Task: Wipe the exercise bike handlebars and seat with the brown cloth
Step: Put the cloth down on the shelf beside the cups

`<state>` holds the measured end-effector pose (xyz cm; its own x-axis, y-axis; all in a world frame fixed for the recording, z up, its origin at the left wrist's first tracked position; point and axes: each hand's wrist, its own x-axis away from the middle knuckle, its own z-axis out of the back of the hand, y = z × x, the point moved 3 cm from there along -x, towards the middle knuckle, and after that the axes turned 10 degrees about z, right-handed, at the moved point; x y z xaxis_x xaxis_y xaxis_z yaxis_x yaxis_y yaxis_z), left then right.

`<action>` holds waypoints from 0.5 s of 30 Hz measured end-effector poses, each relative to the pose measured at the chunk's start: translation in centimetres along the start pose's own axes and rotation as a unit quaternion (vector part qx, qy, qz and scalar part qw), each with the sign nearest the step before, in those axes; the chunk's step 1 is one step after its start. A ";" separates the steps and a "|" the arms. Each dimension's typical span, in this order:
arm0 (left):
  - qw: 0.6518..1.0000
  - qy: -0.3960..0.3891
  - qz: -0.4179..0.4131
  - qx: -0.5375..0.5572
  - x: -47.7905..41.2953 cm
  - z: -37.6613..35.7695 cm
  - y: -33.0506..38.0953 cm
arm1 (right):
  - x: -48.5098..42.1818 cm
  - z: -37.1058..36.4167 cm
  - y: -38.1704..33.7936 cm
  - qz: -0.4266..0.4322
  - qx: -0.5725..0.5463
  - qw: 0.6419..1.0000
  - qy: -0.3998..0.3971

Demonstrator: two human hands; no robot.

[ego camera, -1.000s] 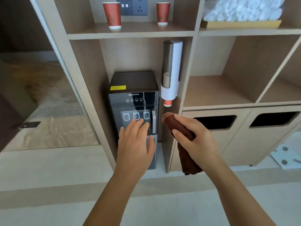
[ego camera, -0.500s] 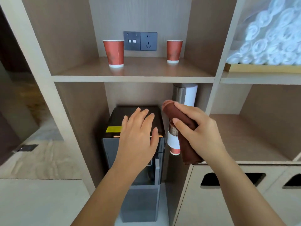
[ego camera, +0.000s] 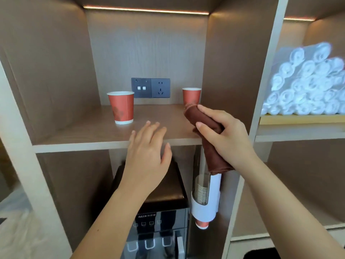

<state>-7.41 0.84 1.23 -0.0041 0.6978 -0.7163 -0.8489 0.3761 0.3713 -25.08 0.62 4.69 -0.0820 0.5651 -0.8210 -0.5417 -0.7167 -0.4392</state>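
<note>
My right hand (ego camera: 226,138) is shut on the brown cloth (ego camera: 202,121), a folded bundle whose upper end sticks out above my fingers and whose lower end hangs below my palm. My left hand (ego camera: 147,156) is open and empty, fingers spread, held in front of the wooden shelf board's edge (ego camera: 93,145). No exercise bike, handlebars or seat appear in view.
I face a wooden shelving unit. Two red paper cups (ego camera: 122,107) (ego camera: 191,96) stand on the shelf below a wall socket (ego camera: 150,87). A water dispenser (ego camera: 158,212) and a cup holder (ego camera: 206,200) sit underneath. Rolled white towels (ego camera: 306,85) fill the right compartment.
The view has tilted upward, so the shelf with the cups now sits centre. Both hands have risen with it, the cloth still in my right hand.
</note>
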 end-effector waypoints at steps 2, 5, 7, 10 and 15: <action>1.000 0.004 -0.008 0.003 -1.3 0.0 -0.7 | -1.7 -0.5 0.1 -0.003 0.009 1.000 0.005; 1.000 0.008 -0.014 0.005 -3.1 -0.3 -1.4 | -4.3 -1.3 0.4 -0.020 0.010 1.000 0.002; 1.000 0.007 -0.018 0.007 -4.1 -0.8 -1.6 | -5.8 -2.0 0.9 -0.028 0.036 0.999 -0.014; 1.000 0.001 -0.019 0.000 -5.3 -1.8 -1.6 | -7.2 -3.1 2.4 -0.052 0.138 0.987 -0.065; 0.998 0.018 -0.017 -0.065 -5.8 -2.8 -1.5 | -8.2 -4.3 4.8 -0.135 0.259 0.938 -0.187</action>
<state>-7.52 -5.49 3.22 0.0090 0.6619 -0.7495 -0.9100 0.3162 0.2683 -23.44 -9.19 7.71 -0.1187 0.8709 -0.4769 -0.9105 -0.2871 -0.2976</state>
